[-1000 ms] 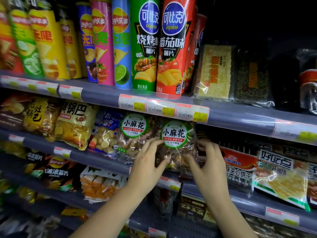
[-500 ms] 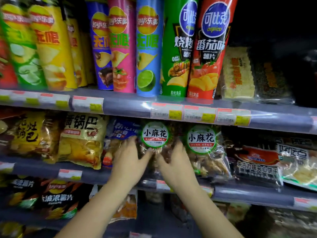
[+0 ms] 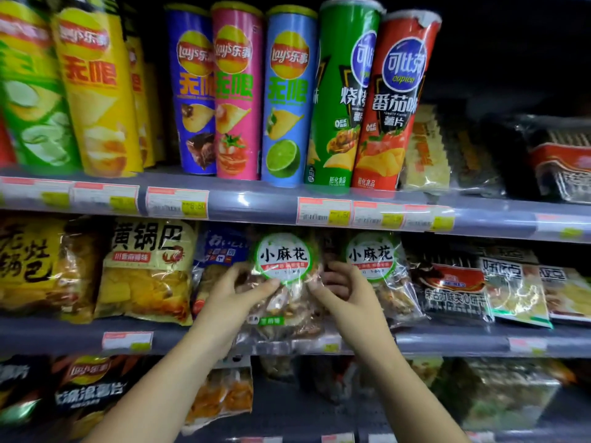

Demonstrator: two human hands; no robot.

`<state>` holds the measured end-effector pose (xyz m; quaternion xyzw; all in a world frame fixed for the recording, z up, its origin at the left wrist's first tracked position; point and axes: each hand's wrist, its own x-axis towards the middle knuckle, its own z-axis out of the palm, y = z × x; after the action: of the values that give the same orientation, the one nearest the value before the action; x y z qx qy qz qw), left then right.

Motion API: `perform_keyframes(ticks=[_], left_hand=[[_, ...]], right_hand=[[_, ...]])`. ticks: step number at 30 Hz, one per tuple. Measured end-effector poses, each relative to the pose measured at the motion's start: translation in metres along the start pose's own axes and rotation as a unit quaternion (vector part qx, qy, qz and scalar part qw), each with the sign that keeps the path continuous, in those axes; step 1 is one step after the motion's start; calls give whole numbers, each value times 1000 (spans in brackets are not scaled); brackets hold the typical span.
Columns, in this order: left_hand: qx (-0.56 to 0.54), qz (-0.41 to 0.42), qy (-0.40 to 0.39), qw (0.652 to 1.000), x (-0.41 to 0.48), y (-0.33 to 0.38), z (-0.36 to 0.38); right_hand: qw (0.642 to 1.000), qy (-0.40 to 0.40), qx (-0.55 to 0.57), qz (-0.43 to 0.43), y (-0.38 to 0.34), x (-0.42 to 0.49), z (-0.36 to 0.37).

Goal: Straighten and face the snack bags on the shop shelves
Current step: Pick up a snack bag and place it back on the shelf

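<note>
A clear snack bag with a round green-and-white label (image 3: 284,260) stands on the middle shelf (image 3: 64,334), label facing out. My left hand (image 3: 236,295) grips its left edge, thumb across the front. My right hand (image 3: 345,292) holds its right edge with curled fingers. A second bag with the same label (image 3: 374,260) stands just to the right, partly behind my right hand. A blue bag (image 3: 220,251) sits to the left, partly hidden by my left hand.
Yellow crisp bags (image 3: 147,270) fill the middle shelf's left; biscuit packs (image 3: 454,289) lie to the right. Tall chip tubes (image 3: 287,97) stand on the upper shelf (image 3: 256,203). More bags (image 3: 89,388) sit on the lower shelf.
Both hands left the right-hand labelled bag and moved left to the neighbouring one, which they now hold by its sides. The view has come closer to the shelf.
</note>
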<state>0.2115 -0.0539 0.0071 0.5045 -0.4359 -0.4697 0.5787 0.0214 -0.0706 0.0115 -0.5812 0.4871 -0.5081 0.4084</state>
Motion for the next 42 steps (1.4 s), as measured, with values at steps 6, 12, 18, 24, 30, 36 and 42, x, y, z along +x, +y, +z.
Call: perform_keyframes(ticks=[6, 12, 18, 24, 30, 36, 42], left_hand=[[-70, -20, -45, 996, -39, -9, -19], [-75, -35, -66, 994, -46, -10, -29], [-18, -8, -62, 998, -45, 1, -23], [-21, 52, 12, 998, -33, 39, -9], [23, 65, 55, 996, -33, 39, -7], [-17, 9, 23, 1000, -36, 39, -22], [-46, -7, -46, 998, -34, 41, -25]], right_hand=[[972, -194, 105, 75, 2, -19, -8], [948, -234, 208, 50, 13, -19, -13], [962, -208, 171, 48, 8, -15, -14], [968, -227, 107, 29, 6, -19, -17], [958, -271, 85, 34, 12, -34, -15], [946, -310, 91, 37, 23, -42, -36], [945, -307, 106, 44, 29, -43, -44]])
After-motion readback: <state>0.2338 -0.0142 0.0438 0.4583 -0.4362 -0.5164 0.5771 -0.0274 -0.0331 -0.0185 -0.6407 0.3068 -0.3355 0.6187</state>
